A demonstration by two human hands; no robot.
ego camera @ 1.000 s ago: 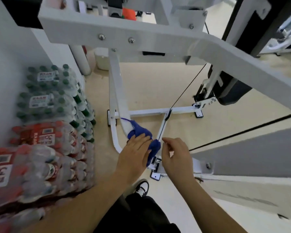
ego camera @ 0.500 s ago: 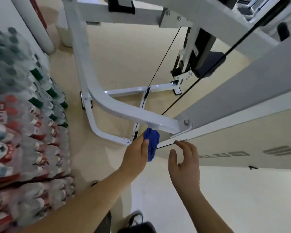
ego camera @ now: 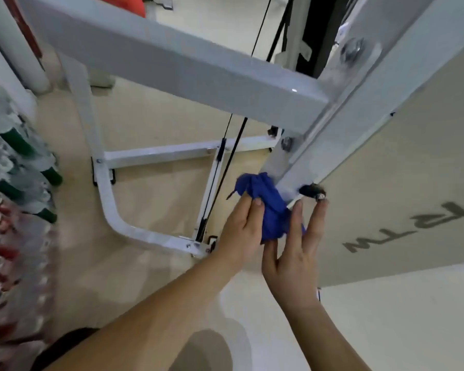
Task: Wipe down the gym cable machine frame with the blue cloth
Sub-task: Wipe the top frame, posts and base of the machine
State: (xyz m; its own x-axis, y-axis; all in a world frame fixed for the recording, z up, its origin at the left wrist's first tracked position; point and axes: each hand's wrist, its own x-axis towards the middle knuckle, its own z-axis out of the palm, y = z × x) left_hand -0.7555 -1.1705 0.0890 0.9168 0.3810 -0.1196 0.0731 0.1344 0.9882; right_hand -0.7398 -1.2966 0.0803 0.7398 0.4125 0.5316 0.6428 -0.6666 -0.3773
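The white cable machine frame (ego camera: 188, 73) fills the view, a thick beam running down to a bolted joint with an angled upright (ego camera: 300, 170). A bunched blue cloth (ego camera: 268, 207) sits against the lower end of that upright. My left hand (ego camera: 241, 231) holds the cloth from the left, fingers and thumb around it. My right hand (ego camera: 298, 250) is on the cloth's right side, fingers straight and pointing up, their tips close to a black bolt (ego camera: 312, 191) on the frame.
Shrink-wrapped packs of bottles (ego camera: 16, 210) are stacked along the left. Black cables (ego camera: 225, 167) run down to the white floor base (ego camera: 156, 153). A beige panel with grey lettering (ego camera: 402, 199) stands at the right. Tan floor lies below.
The view has closed in on the joint. Both hands rose with the cloth to the upright's lower end, and my right hand came in beside the cloth.
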